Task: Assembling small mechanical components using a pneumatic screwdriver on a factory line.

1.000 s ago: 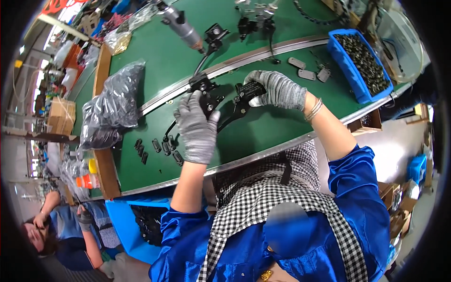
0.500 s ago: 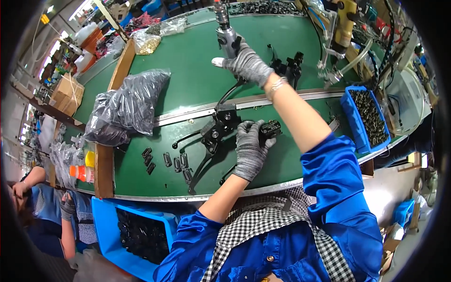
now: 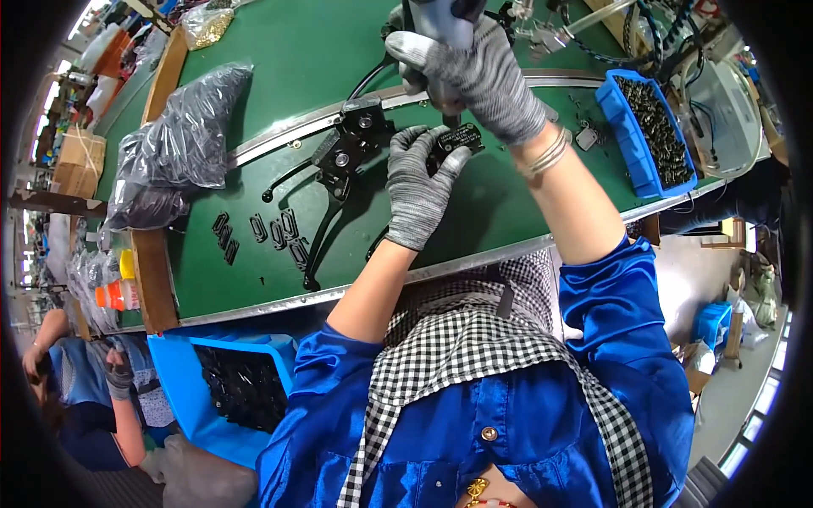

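Beside the metal rail point(image 3: 279, 140) that crossed the green counter point(image 3: 254, 51), we held a small black cap plate point(image 3: 456, 138) flat with our left hand point(image 3: 417, 188), its gloved fingers pinching the plate's near edge. Our right hand point(image 3: 484, 78) was clenched around the grey body of a powered screwdriver point(image 3: 440, 17), with the tip standing upright on the plate. We judged the plate to be rigid, light metal that could skid on the smooth counter, so it was best gripped by its edges, clear of the screw holes. The black lever assembly point(image 3: 343, 157), lying just left of the plate against the rail, looked heavier and stiff; its thick body offered a surer hold than the thin lever arm. Right of the rail's far end stood a blue bin of screws point(image 3: 648, 127).
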A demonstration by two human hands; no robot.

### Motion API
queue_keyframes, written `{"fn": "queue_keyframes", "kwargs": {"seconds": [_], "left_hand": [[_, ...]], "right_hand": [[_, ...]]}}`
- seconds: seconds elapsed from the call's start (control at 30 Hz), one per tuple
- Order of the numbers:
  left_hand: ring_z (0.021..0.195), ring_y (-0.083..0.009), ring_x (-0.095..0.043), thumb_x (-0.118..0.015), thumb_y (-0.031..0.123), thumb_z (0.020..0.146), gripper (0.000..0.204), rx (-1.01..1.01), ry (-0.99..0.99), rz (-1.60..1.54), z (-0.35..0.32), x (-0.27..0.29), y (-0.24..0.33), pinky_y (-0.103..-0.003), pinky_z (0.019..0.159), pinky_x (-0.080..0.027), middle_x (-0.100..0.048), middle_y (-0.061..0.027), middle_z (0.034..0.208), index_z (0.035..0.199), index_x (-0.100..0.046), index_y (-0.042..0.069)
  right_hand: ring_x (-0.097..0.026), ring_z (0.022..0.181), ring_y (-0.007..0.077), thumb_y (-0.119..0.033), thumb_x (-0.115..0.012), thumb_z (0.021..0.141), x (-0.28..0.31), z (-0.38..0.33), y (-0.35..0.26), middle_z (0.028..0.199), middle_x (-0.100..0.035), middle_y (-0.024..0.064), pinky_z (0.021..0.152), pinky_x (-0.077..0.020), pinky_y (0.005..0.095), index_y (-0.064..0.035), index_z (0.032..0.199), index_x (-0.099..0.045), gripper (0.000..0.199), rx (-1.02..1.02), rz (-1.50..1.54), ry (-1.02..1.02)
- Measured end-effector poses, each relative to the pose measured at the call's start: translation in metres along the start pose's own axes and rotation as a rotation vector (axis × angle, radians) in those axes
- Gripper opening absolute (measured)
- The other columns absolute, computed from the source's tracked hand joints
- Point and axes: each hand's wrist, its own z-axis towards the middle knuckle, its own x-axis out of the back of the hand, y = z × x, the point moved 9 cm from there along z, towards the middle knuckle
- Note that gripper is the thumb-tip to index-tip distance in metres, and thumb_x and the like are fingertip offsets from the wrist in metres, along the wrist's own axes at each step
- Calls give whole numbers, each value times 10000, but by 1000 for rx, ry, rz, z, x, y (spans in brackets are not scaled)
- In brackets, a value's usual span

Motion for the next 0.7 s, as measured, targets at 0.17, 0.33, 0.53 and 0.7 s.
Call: {"fn": "queue_keyframes", "kwargs": {"seconds": [0.17,0.33,0.53,0.7], "left_hand": [[956,-278,-593,-799,310,757,491,21,-11,-7,2,-7,1,-361,849,-511,-541,-167,1105,1094,-642,-11],[954,-279,-598,-795,313,764,494,35,-27,-7,1,-5,-2,-365,840,-516,-543,-167,1107,1094,-639,-19],[962,-288,-595,-796,301,757,446,-16,-21,36,3,-4,2,-374,855,-511,-543,-165,1111,1054,-647,4],[974,-306,-588,-790,303,751,415,-94,17,97,4,-3,8,-386,865,-501,-545,-169,1112,1023,-645,24]], "right_hand": [[-600,629,72,-366,-740,827,8,-9,29,722,-631,18,572,-519,256,-19,995,-649,396,247,129,205],[-616,665,78,-354,-759,811,3,-10,29,753,-642,34,591,-534,254,-2,998,-647,414,209,142,182],[-634,703,87,-352,-772,799,-1,-9,34,808,-660,48,625,-541,258,-13,1040,-643,435,177,164,130],[-648,739,116,-350,-779,793,-3,-22,14,855,-678,57,684,-548,276,-34,1086,-641,452,411,-122,235]]}}
